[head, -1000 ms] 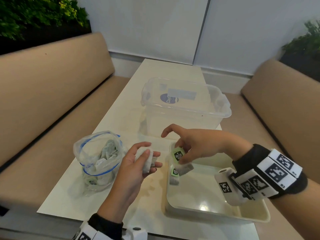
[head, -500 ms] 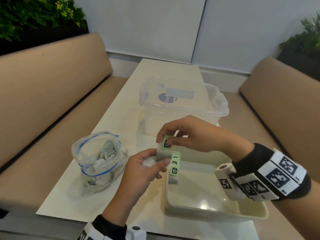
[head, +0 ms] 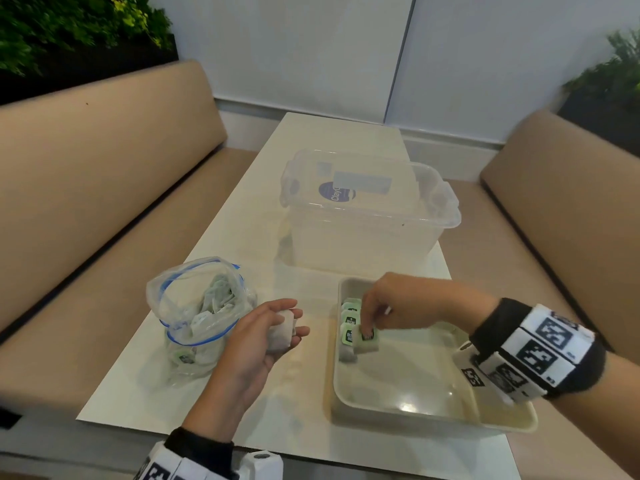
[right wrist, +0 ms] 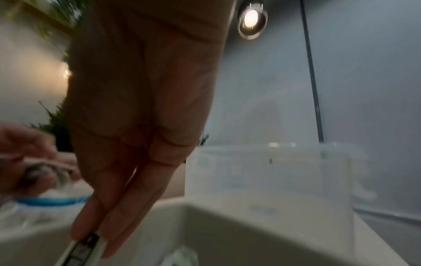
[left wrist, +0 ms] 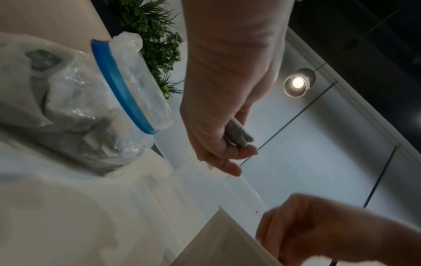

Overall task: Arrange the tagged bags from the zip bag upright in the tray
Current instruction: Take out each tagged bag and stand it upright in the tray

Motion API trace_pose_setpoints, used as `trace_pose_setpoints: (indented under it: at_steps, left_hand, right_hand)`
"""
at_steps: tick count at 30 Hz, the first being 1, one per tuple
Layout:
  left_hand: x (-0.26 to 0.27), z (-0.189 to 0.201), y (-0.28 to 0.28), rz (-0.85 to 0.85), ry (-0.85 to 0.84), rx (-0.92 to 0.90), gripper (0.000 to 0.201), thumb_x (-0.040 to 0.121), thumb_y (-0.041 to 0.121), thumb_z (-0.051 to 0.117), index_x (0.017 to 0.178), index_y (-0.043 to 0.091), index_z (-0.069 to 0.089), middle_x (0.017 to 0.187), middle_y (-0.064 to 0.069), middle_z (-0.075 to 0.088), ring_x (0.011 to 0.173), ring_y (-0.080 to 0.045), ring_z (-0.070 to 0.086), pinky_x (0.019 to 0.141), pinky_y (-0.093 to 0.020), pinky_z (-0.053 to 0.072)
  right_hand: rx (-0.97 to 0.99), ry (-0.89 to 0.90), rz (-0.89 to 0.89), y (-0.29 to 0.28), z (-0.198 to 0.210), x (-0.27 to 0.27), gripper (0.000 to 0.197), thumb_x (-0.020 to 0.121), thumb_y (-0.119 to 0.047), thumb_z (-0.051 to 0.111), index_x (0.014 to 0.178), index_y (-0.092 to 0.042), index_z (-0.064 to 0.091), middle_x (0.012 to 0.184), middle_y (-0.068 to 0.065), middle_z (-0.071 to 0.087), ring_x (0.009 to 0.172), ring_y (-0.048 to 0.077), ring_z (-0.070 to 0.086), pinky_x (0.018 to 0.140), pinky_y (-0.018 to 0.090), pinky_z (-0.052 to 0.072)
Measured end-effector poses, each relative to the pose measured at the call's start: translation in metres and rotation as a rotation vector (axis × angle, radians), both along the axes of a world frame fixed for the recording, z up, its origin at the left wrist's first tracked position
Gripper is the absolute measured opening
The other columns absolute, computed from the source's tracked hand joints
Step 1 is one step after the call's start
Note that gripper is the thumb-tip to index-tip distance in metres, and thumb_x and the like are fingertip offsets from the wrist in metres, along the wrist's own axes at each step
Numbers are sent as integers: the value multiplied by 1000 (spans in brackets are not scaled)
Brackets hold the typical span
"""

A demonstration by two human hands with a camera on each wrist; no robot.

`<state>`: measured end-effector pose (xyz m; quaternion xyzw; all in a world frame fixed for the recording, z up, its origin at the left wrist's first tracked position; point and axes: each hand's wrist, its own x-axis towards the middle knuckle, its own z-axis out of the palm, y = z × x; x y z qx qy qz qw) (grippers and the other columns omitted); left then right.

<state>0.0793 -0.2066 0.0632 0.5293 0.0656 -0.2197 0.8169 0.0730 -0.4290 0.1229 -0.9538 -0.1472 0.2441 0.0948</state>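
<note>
Pale table [head: 311, 174] between tan benches; zip bag [head: 199, 317] near left, tray [head: 433, 415] near right. Right hand [head: 398, 303] pinches a tagged bag [head: 367, 337] upright beside the row [head: 349, 318] along the tray's left wall, probably for support. Left hand [head: 263, 336] grips spare bags [head: 282, 332], likely staged for handover.

On the table [head: 322, 161], the zip bag [head: 197, 317] stands at the near left, its mouth open upward with tagged bags inside. The tray [head: 415, 410] lies at the near right, well apart from the zip bag. Behind the tray, farther along the table, stands a clear lidded bin [head: 367, 216]. A row of tagged bags [head: 349, 323] stands upright against the tray's left wall, near its far corner. The left hand [head: 256, 344] is above the table between zip bag and tray; the right hand [head: 408, 303] reaches into the tray at the row. Benches flank the table on both sides.
</note>
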Motion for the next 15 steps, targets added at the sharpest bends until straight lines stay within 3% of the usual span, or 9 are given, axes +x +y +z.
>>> trace_pose_setpoints:
  at_steps: [5, 11, 15]
  left_hand:
    - [-1, -2, 2, -22, 9, -29, 28, 92, -5, 36, 100, -1, 63, 93, -15, 63, 70, -27, 66, 50, -20, 53]
    - [0, 0, 2, -5, 70, -143, 23, 93, 8, 45, 107, -1, 61, 97, -17, 62, 71, -27, 67, 55, -22, 56]
    - [-1, 5, 2, -9, 114, -220, 40, 85, 21, 54, 119, 0, 57, 106, -21, 63, 80, -33, 66, 63, -27, 57]
  right_hand:
    - [13, 259, -33, 0, -35, 10, 39, 86, 2, 50, 114, -18, 68, 119, 2, 65, 110, 15, 59, 100, 31, 45]
    - [-113, 248, -34, 3, -44, 20, 45, 87, 3, 43, 124, -15, 61, 126, 6, 60, 116, 23, 53, 102, 30, 41]
    - [-158, 268, -30, 4, -50, 21, 46, 86, -2, 45, 128, -17, 57, 130, 7, 57, 118, 25, 53, 104, 35, 40]
